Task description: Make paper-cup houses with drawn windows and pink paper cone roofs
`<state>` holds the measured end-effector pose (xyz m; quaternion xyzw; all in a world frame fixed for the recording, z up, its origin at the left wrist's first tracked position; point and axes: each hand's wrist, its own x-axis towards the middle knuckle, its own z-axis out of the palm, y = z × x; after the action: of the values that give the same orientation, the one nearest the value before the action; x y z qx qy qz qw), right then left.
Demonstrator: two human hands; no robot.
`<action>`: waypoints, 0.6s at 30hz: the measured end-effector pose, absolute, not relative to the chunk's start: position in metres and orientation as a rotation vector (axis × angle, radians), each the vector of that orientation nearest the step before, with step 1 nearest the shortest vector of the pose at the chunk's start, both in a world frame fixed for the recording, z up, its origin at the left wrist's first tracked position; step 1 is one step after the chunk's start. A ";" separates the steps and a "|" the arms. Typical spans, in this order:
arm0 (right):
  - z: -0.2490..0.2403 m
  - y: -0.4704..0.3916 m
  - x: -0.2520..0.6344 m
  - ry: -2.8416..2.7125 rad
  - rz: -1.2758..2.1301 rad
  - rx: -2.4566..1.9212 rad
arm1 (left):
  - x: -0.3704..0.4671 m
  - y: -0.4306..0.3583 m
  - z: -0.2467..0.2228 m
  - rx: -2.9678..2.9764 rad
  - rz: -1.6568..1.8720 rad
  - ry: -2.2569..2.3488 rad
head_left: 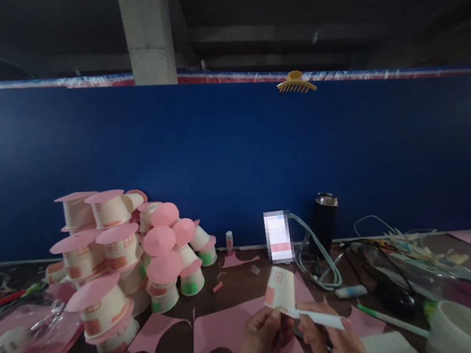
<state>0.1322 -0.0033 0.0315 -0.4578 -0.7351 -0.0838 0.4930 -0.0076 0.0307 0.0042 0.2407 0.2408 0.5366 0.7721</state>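
Note:
My left hand (266,336) pinches the rim of a white paper cup (282,290), tilted with its rim toward me. The cup has a window drawn in red lines and a reddish door patch. In my right hand (330,339) is a white marker (321,319), its tip against the cup's rim. The lower parts of both hands are cut off by the frame's bottom edge. Pink paper (220,333) with round cutouts lies beneath them.
At the left stand stacked cups with pink paper discs (117,234). A blurred bright screen (278,235), a black bottle (325,223) and a coiled cable (333,276) are behind my hands. A white container (464,329) stands at the right, near a green-tipped marker (393,321).

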 end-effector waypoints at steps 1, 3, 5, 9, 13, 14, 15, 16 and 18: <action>0.031 -0.003 0.133 -1.785 -0.213 -1.122 | -0.008 0.030 0.004 0.516 1.161 0.521; 0.029 -0.003 0.133 -1.773 -0.232 -1.150 | -0.008 0.030 0.005 0.499 1.158 0.523; 0.027 -0.002 0.134 -1.763 -0.243 -1.167 | -0.008 0.030 0.005 0.489 1.155 0.527; 0.027 -0.002 0.134 -1.770 -0.231 -1.140 | -0.008 0.030 0.005 0.493 1.159 0.526; 0.030 -0.004 0.133 -1.752 -0.212 -1.163 | -0.008 0.029 0.005 0.495 1.158 0.523; 0.031 -0.004 0.132 -1.749 -0.213 -1.167 | -0.008 0.029 0.006 0.494 1.158 0.520; 0.031 -0.004 0.132 -1.748 -0.217 -1.168 | -0.008 0.029 0.006 0.492 1.158 0.515; 0.031 -0.004 0.132 -1.747 -0.223 -1.171 | -0.009 0.029 0.006 0.488 1.158 0.508; 0.029 -0.004 0.133 -1.752 -0.240 -1.190 | -0.009 0.029 0.007 0.473 1.158 0.494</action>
<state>0.1326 -0.0039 0.0293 -0.4885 -0.7192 -0.0987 0.4841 -0.0095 0.0287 0.0070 0.2191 0.2289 0.5362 0.7823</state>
